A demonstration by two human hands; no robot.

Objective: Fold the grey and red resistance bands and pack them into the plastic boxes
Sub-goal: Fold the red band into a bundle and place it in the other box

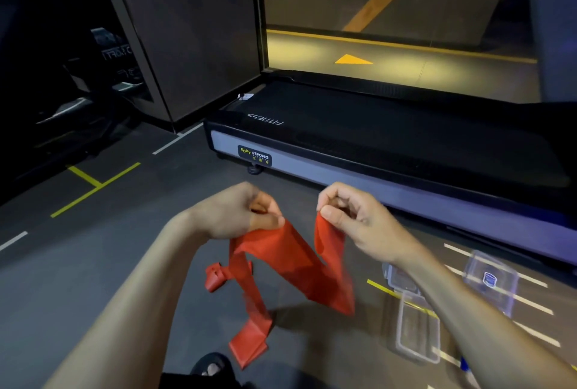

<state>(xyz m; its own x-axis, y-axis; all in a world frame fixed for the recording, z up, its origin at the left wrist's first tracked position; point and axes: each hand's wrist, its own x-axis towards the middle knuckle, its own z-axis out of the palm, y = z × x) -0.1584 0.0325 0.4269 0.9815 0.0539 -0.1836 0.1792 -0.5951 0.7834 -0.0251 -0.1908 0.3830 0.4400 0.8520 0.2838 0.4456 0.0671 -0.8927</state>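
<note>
Dark gym floor (131, 263) with painted lines extends beneath both arms; left hand (237, 212) pinches one part of the red resistance band (281, 257); right hand (346, 212) pinches another, the two hands apart at equal height; band sags between them and trails to the floor; clear plastic boxes (418, 326) lie right; treadmill (390, 138) stands beyond.

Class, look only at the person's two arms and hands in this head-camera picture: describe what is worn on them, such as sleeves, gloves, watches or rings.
Both forearms are bare as far as the picture shows; no sleeve reaches them. The left hand and the right hand wear no gloves. No watch, bracelet or ring shows on either wrist or on the visible fingers.
</note>
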